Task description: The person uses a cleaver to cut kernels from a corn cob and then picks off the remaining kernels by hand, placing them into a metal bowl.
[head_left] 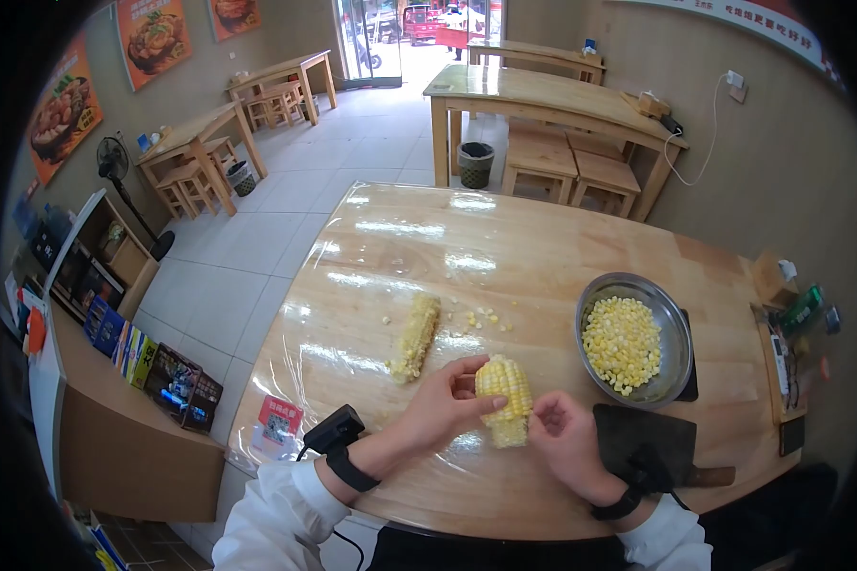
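Note:
A partly stripped corn cob [505,383] is gripped in my left hand [444,403], thumb across its front and fingers behind. Yellow kernels cover its upper part, while the lower end is bare and pale. My right hand [564,440] is closed, its curled fingertips at the cob's lower right side; whatever they pinch is hidden. To the left lies a bare corn cob [416,339], with loose kernels [483,318] scattered beside it. Right of my hands stands a steel bowl [680,358] holding many kernels. A dark-bladed cleaver [649,440] lies flat near my right wrist, its wooden handle pointing right.
Clear plastic film covers the wooden table [533,238]. A red QR-code card [278,421] lies at its left edge. A tissue box [774,278], a green can [804,306] and a wooden tray [779,366] line the right edge. Other tables and stools stand beyond.

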Demonstrator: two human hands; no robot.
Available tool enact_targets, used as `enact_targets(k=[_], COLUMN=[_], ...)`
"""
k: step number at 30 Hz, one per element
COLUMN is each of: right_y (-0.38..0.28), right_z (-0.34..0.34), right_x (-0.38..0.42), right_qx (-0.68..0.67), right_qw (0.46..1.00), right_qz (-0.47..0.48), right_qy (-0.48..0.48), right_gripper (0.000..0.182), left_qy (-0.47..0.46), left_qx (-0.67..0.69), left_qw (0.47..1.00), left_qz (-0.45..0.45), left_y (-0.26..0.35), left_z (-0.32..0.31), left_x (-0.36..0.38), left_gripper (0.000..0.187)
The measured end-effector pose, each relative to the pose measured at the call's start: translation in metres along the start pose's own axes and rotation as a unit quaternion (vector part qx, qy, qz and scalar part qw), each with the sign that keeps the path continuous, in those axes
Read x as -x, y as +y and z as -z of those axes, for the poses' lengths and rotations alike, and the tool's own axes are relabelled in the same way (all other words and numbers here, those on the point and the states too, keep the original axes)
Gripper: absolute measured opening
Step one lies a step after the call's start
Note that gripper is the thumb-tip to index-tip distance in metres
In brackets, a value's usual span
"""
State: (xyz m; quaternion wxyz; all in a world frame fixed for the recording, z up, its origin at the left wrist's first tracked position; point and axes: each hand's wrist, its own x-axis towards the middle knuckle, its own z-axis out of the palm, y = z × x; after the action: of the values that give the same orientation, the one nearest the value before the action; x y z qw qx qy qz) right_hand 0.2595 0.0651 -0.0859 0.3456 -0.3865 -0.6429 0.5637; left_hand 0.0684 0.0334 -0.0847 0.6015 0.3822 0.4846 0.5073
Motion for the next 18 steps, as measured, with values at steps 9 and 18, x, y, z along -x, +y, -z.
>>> enact_targets(k=[9, 18], right_y=[-0.018, -0.001], right_z=[0.012, 0.016], right_x=[0.0, -0.001], right_qx=[0.037, -0.192], right_qw=[0.996, 0.968], right_qz=[0.08, -0.152], right_qy=[-0.021, -0.057], right_gripper=[0.012, 0.011], left_qy=[-0.02, -0.098], left_qx=[0.086, 0.032], left_qw=[0.992, 0.968], left_qz=[-0.087, -0.228], left_y=[0.011, -0.005], left_z=[-0.011, -0.009], left_x=[0.015, 0.01], left_gripper=[0.072, 0.068])
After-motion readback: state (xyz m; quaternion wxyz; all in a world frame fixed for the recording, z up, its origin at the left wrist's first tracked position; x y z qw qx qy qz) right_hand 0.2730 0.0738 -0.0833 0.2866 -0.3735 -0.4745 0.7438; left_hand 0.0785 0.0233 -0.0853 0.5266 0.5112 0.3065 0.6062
